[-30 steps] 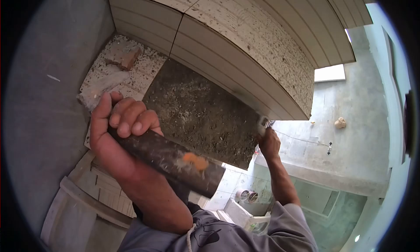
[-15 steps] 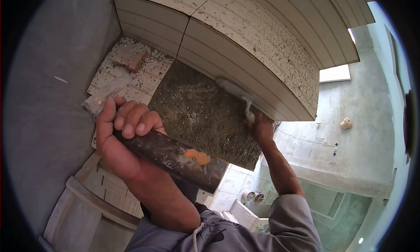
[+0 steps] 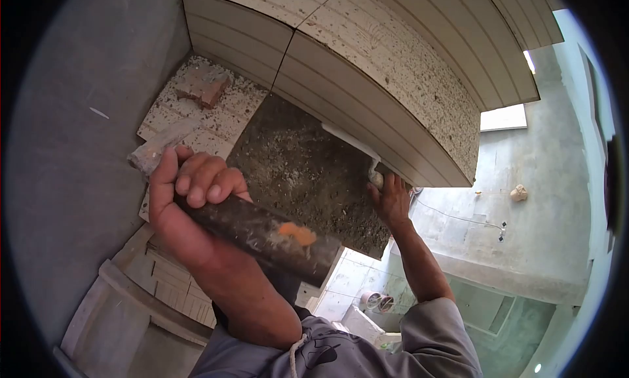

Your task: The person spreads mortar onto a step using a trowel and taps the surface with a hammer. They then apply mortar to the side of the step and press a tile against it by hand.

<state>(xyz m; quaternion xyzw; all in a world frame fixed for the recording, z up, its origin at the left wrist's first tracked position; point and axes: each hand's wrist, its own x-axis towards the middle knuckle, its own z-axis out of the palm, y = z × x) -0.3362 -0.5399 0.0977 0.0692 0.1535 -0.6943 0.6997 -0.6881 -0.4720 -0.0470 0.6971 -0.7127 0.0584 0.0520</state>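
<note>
1. With right grip (image 3: 395, 204) closed on trowel (image 3: 350, 140), steer from wrist.
2. With left grip (image 3: 204, 180) wrapped round bar (image 3: 262, 235), brace steadily.
3. Lead trowel low along far edge of mortar (image 3: 301, 175), just beside riser (image 3: 367, 109); press evenly, without scraping riser.
</note>
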